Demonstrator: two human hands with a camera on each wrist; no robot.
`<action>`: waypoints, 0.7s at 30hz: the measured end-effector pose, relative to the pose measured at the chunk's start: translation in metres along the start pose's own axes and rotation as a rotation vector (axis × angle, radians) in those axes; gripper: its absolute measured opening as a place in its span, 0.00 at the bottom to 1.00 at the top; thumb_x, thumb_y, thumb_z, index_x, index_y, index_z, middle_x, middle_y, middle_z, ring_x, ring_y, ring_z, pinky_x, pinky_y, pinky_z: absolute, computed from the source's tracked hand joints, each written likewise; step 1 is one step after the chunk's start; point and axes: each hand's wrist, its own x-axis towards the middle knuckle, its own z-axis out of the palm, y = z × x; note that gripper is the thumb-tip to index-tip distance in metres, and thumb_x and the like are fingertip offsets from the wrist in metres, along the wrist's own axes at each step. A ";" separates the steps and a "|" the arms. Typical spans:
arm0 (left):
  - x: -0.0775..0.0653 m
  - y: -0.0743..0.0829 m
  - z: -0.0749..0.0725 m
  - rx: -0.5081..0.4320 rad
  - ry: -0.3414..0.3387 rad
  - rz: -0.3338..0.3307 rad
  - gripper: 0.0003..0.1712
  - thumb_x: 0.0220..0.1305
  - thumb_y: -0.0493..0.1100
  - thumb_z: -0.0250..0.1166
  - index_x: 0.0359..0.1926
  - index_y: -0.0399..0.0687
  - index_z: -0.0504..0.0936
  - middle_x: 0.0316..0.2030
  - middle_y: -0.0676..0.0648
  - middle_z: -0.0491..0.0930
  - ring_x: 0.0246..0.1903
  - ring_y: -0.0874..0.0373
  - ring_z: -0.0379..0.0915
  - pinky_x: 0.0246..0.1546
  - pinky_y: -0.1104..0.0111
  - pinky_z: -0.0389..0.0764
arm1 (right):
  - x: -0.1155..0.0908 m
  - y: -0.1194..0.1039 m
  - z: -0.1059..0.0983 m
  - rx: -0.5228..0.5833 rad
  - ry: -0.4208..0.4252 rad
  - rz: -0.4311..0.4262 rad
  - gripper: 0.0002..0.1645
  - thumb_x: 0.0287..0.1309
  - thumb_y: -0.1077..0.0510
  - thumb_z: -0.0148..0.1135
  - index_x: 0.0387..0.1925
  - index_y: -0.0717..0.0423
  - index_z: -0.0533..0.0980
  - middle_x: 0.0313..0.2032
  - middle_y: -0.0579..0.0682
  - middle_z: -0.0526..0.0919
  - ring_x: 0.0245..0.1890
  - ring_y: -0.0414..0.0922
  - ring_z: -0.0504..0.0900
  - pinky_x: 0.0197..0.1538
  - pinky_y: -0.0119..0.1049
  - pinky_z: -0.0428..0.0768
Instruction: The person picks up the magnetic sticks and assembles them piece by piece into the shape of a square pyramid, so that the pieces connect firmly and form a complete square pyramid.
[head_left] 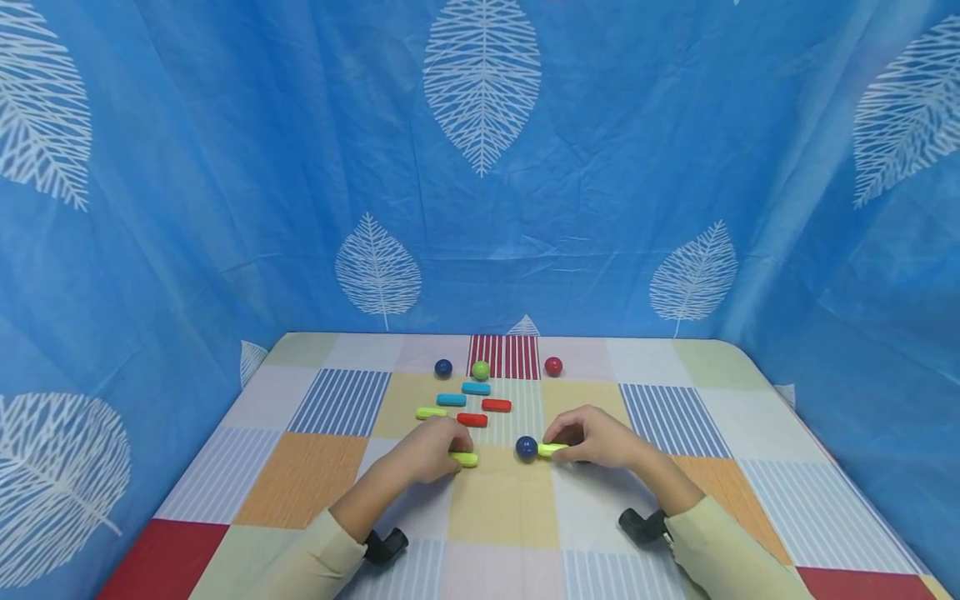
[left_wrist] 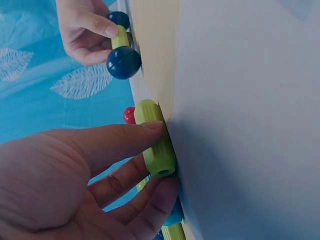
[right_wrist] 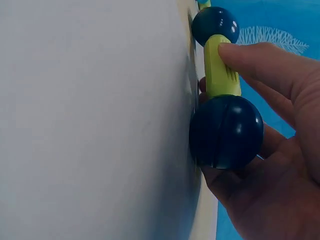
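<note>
My left hand (head_left: pixel 431 451) pinches a yellow-green ridged rod (left_wrist: pixel 155 142) between thumb and fingers, low over the tablecloth. A hole shows in the rod's near end in the left wrist view. To the right, my right hand (head_left: pixel 600 439) grips a second yellow-green rod (right_wrist: pixel 218 67) by its middle. That rod has a dark blue ball (head_left: pixel 527 448) on its left end and another dark blue ball (right_wrist: pixel 227 132) on its right end, like a small dumbbell. In the head view, the hand mostly hides the right ball. A gap separates the two rods.
Behind the hands lie two blue rods (head_left: pixel 452 400), two red rods (head_left: pixel 497 405) and a yellow-green rod (head_left: pixel 431 412). Farther back sit a dark blue ball (head_left: pixel 443 367), a green ball (head_left: pixel 481 370) and a red ball (head_left: pixel 553 366). Blue leaf-print curtains (head_left: pixel 600 167) surround the patchwork tablecloth (head_left: pixel 502 508).
</note>
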 end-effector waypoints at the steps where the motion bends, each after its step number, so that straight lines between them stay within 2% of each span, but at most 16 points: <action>1: 0.000 -0.001 0.000 0.000 0.003 0.008 0.11 0.55 0.34 0.77 0.40 0.48 0.90 0.34 0.55 0.85 0.35 0.61 0.74 0.48 0.61 0.84 | 0.000 0.000 0.000 -0.013 -0.004 0.004 0.09 0.58 0.60 0.74 0.42 0.52 0.86 0.39 0.50 0.88 0.34 0.40 0.80 0.36 0.30 0.81; 6: 0.002 -0.003 0.000 -0.013 -0.001 0.033 0.10 0.56 0.36 0.77 0.40 0.49 0.90 0.33 0.56 0.84 0.34 0.61 0.73 0.44 0.65 0.82 | 0.000 0.001 0.000 -0.047 0.016 0.020 0.10 0.60 0.60 0.72 0.44 0.49 0.85 0.38 0.47 0.87 0.34 0.40 0.80 0.38 0.31 0.81; 13: 0.005 -0.007 0.001 -0.047 -0.010 0.050 0.09 0.57 0.37 0.76 0.40 0.50 0.90 0.32 0.57 0.83 0.33 0.62 0.72 0.42 0.68 0.80 | -0.002 0.003 -0.001 -0.118 0.076 0.031 0.11 0.62 0.60 0.69 0.46 0.49 0.84 0.42 0.47 0.87 0.34 0.40 0.79 0.39 0.32 0.79; 18: 0.009 -0.007 0.004 -0.055 -0.014 0.096 0.07 0.58 0.38 0.76 0.38 0.50 0.90 0.30 0.59 0.82 0.32 0.64 0.72 0.38 0.71 0.78 | -0.004 0.004 -0.003 -0.136 0.117 0.082 0.12 0.63 0.59 0.69 0.47 0.48 0.86 0.45 0.47 0.87 0.35 0.42 0.76 0.37 0.33 0.76; 21: 0.012 -0.006 0.006 -0.065 -0.012 0.103 0.07 0.58 0.39 0.76 0.39 0.51 0.90 0.32 0.59 0.83 0.33 0.63 0.72 0.38 0.72 0.78 | -0.005 0.004 -0.004 -0.121 0.132 0.113 0.12 0.62 0.59 0.69 0.48 0.49 0.86 0.47 0.48 0.87 0.36 0.43 0.76 0.37 0.34 0.77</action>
